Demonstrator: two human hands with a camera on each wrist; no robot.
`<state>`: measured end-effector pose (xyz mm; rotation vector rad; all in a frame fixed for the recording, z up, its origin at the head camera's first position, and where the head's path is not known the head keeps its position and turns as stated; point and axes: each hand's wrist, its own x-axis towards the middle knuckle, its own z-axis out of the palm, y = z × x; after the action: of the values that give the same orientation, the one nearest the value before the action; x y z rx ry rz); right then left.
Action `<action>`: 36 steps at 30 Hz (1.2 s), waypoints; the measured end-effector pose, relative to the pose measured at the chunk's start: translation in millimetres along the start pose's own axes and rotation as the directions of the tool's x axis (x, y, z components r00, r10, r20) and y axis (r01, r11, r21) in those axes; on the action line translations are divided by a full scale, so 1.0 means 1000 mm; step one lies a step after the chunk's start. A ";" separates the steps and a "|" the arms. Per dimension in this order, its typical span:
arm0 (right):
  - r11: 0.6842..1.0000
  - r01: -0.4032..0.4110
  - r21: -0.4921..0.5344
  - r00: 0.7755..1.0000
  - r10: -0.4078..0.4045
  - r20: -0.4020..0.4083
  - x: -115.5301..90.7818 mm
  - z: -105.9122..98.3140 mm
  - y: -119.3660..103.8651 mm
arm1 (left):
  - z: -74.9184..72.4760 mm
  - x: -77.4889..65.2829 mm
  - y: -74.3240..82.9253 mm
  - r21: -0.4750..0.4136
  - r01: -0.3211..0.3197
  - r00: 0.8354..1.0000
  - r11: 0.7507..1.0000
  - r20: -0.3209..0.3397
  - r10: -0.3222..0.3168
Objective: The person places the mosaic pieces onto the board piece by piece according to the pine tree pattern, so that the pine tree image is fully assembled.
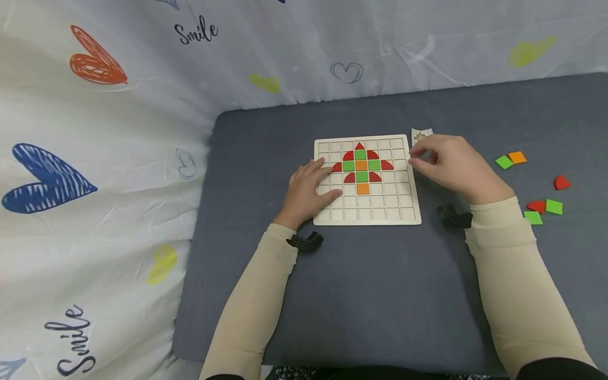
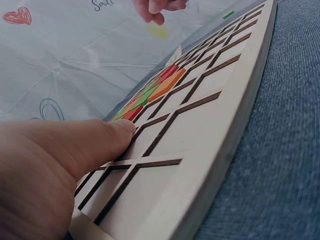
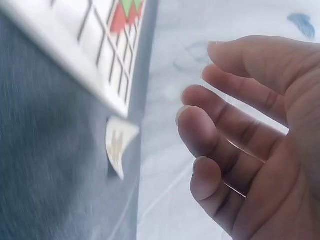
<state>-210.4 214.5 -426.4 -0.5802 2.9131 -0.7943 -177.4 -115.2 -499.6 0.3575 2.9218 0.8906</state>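
Observation:
A white wooden grid board lies on the grey table. Red, green and orange tiles fill some of its cells, forming a stepped figure with a red triangle on top and an orange square at the bottom. My left hand rests on the board's left side, fingers spread; in the left wrist view its thumb lies across the grid. Above the board's right edge hovers my right hand. Its fingers bend loosely, and the right wrist view shows nothing between thumb and fingertips.
A small curled paper card lies beyond the board's upper right corner. Loose tiles are scattered to the right: a green one beside an orange one, a red one, and a red-and-green cluster. A printed white cloth hangs behind the table.

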 end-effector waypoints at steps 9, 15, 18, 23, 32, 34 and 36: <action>0.993 -0.114 0.009 0.992 0.114 -0.060 -0.009 -0.022 0.026 | 0.002 0.000 -0.001 0.006 0.010 1.000 1.000 0.003 -0.010; 0.976 -0.218 0.029 0.976 0.218 -0.013 -0.016 -0.037 0.044 | 0.002 -0.001 -0.002 0.002 0.013 1.000 1.000 0.002 -0.013; 0.963 -0.268 0.023 0.963 0.268 -0.005 -0.022 -0.046 0.052 | 0.002 0.000 -0.002 -0.001 0.010 1.000 1.000 -0.001 -0.010; 0.937 -0.349 -0.005 0.937 0.349 -0.029 -0.033 -0.055 0.066 | 0.002 0.001 -0.001 0.000 0.013 1.000 1.000 -0.001 -0.013; 0.917 -0.398 -0.020 0.917 0.398 -0.031 -0.041 -0.060 0.087 | 0.002 0.001 -0.001 -0.004 0.007 1.000 1.000 0.000 -0.007; 0.908 -0.418 -0.021 0.908 0.418 -0.016 -0.043 -0.060 0.092 | 0.002 0.001 -0.001 -0.005 0.004 1.000 1.000 -0.001 -0.004; 0.896 -0.444 -0.024 0.896 0.444 0.008 -0.046 -0.060 0.097 | 0.002 0.001 -0.001 -0.004 0.004 1.000 1.000 -0.003 -0.004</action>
<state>-210.1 337.8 -425.1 0.0894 2.8667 -0.6880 -178.1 -114.8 -502.0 0.3510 2.9219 0.8965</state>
